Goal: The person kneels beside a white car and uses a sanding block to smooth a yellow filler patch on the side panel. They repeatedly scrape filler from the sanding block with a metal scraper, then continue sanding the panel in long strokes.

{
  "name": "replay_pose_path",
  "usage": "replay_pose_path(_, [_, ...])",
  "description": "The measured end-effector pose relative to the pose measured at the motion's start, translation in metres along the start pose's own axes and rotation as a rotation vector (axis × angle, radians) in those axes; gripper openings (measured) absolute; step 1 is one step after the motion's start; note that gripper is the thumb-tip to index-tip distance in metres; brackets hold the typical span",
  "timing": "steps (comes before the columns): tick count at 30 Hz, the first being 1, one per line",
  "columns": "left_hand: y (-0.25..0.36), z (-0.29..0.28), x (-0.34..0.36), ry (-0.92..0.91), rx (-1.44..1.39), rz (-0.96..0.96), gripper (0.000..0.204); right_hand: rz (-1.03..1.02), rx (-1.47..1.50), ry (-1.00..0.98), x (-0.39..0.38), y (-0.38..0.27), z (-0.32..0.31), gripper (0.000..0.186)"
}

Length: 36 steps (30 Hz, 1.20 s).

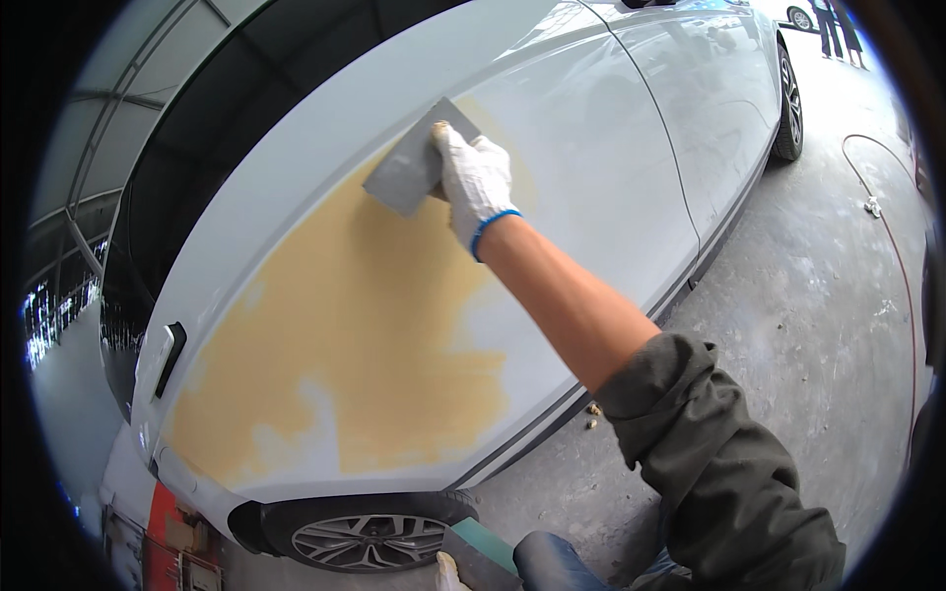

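My right hand (478,177), in a white knit glove with a blue cuff, is closed around a flat grey putty spreader (409,167). The spreader's blade lies against the upper edge of a large yellowish putty patch (365,325) on the white car door (581,177). At the bottom edge, part of my gloved left hand (449,572) grips a flat grey plate (480,561) with a green strip along its top. Most of that hand is cut off by the frame. Bare white shows through the patch in its lower part.
The car's near wheel (372,540) sits below the patch, close to the plate. A black door handle (170,360) is at the left. Across the concrete floor (769,345) runs a reddish hose (899,266). Two people (843,34) stand far off at upper right.
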<state>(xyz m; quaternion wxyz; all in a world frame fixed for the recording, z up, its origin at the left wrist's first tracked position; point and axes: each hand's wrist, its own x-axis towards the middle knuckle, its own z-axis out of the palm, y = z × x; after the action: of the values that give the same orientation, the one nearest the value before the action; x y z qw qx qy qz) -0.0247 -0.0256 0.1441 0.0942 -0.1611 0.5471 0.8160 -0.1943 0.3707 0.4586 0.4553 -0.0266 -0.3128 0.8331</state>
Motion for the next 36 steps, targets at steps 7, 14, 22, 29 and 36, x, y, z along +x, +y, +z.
replay_pose_path(7, [0.002, -0.021, 0.009, -0.031, -0.075, 0.004, 0.052, 0.009, -0.184, 0.195, 0.001, 0.024, 0.050, 0.041])
replay_pose_path(14, [0.010, -0.018, -0.003, -0.016, -0.076, 0.027, 0.053, 0.048, -0.124, 0.203, -0.004, 0.027, 0.058, 0.043])
replay_pose_path(22, [0.011, -0.023, -0.002, -0.068, -0.130, 0.049, 0.053, -0.095, 0.095, 0.070, 0.046, 0.012, 0.042, 0.035])
replay_pose_path(29, [0.014, -0.019, 0.000, 0.005, -0.084, -0.053, 0.056, -0.156, -0.302, -0.145, 0.028, -0.019, -0.005, 0.031])
replay_pose_path(36, [0.001, -0.033, 0.012, -0.089, -0.145, -0.034, 0.058, -0.204, -0.476, -0.163, -0.011, -0.005, 0.028, 0.036])
